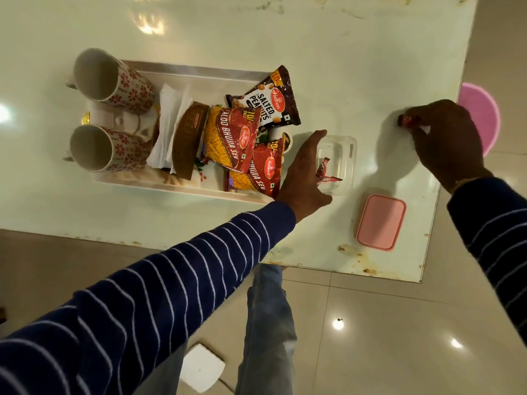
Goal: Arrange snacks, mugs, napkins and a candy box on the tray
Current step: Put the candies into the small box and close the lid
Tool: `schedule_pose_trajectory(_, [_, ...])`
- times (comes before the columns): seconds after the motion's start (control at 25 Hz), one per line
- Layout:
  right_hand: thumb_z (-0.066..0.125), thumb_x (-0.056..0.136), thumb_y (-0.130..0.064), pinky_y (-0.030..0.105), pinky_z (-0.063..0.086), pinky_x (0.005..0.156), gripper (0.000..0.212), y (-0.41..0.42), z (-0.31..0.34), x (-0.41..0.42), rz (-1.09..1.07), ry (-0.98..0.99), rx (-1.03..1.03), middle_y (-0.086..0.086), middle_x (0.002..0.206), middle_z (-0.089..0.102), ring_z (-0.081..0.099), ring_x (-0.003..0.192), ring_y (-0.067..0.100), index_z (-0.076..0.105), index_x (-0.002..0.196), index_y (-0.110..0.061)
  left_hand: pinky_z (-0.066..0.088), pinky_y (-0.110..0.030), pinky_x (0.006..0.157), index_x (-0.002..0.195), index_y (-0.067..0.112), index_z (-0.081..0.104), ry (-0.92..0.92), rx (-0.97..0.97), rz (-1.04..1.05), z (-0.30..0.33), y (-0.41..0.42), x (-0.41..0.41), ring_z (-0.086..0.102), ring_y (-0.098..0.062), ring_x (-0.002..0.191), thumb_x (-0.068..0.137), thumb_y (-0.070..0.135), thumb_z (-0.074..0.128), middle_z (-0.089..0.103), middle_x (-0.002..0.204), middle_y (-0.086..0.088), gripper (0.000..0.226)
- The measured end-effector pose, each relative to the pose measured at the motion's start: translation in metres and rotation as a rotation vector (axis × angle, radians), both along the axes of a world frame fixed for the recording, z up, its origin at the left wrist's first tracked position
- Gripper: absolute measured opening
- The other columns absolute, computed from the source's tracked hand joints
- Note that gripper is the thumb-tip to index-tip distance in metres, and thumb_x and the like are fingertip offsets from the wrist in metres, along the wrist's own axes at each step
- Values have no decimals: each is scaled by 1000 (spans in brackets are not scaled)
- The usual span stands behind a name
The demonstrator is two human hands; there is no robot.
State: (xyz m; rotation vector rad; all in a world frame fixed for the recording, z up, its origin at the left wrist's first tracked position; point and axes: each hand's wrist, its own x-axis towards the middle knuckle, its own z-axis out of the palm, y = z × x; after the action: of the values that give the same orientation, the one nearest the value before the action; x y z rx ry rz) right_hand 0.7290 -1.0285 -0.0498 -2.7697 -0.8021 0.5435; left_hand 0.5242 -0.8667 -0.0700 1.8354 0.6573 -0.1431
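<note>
Left hand, fingers spread, touches a clear candy box holding red wrappers; right hand pinches a red candy.

- Table top: glossy, smooth, pale; worn spots at edges
- Mugs: glazed ceramic, red floral print
- Napkins: white paper, matt
- Snack packets: shiny printed foil
- Candy box: clear plastic
- Lid: pink plastic, matt
- Sleeve: striped knit cloth
- Floor: glossy tiles

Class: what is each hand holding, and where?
Right hand: fingers pinch a small red candy at its end. Left hand steadies the clear box by its side.
</note>
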Motion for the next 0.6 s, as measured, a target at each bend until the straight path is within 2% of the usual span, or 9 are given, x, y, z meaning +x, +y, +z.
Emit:
schedule_pose_trajectory(0.12, [56, 100, -29, 37, 53, 90, 29, 13, 14, -28, -175, 26, 198, 15, 101, 75, 69, 82, 31, 73, 116, -12, 46, -25, 101, 149, 24, 21, 5, -28, 2, -1, 0, 0, 34, -19, 138, 51, -8, 87, 31, 152, -1, 122])
schedule_pose_trajectory(0.2, [60, 96, -34, 20, 53, 79, 29, 28, 31, -59, -305, 60, 362, 1, 93, 75, 68, 65, 12, 74, 113, -15, 41, -19, 102, 149, 23, 22, 0, -15, 1, -2, 0, 0, 34, -17, 138, 52, -6, 88, 33, 151, -2, 121])
schedule_pose_trajectory(0.28, [65, 92, -36, 1, 44, 67, 30, 44, 42, -94, -336, 115, 438, -8, 91, 71, 61, 61, -4, 74, 115, -18, 43, -15, 98, 149, 22, 23, 3, 7, -5, -2, 0, 1, 39, -16, 133, 54, -2, 90, 35, 149, -3, 119])
schedule_pose_trajectory(0.36, [68, 92, -41, -3, 41, 65, 38, 52, 44, -125, -370, 168, 424, -9, 95, 67, 58, 64, -7, 70, 123, -19, 46, -6, 90, 149, 23, 22, 10, -1, -12, -1, 0, 3, 43, -12, 125, 56, 1, 90, 37, 146, -3, 118])
schedule_pose_trajectory(0.4, [67, 92, -44, -2, 42, 65, 40, 52, 43, -136, -422, 169, 412, -9, 97, 65, 59, 65, -5, 68, 124, -19, 47, -6, 89, 149, 24, 22, 15, -5, -16, -1, 0, 3, 44, -12, 125, 56, 1, 91, 38, 145, -3, 118])
schedule_pose_trajectory(0.48, [65, 93, -46, 10, 48, 68, 41, 43, 38, -150, -611, 116, 406, -4, 104, 64, 64, 74, 8, 67, 124, -20, 50, -19, 95, 149, 23, 22, 19, 2, -23, 1, 1, 3, 44, -18, 130, 55, 2, 92, 39, 146, -4, 119])
schedule_pose_trajectory(0.52, [65, 92, -46, 19, 50, 74, 43, 34, 33, -155, -713, 75, 367, 0, 110, 63, 65, 88, 15, 65, 126, -19, 51, -24, 97, 150, 23, 22, 9, -4, -19, 1, 1, 3, 44, -20, 131, 55, 1, 91, 39, 146, -5, 119])
schedule_pose_trajectory(0.6, [69, 86, -51, 36, 48, 90, 60, 16, 20, -168, -840, 66, 130, 8, 134, 52, 54, 119, 32, 53, 136, -22, 52, -30, 98, 150, 22, 22, -22, -37, -5, -1, 1, 1, 44, -21, 132, 57, 1, 91, 39, 146, -6, 118])
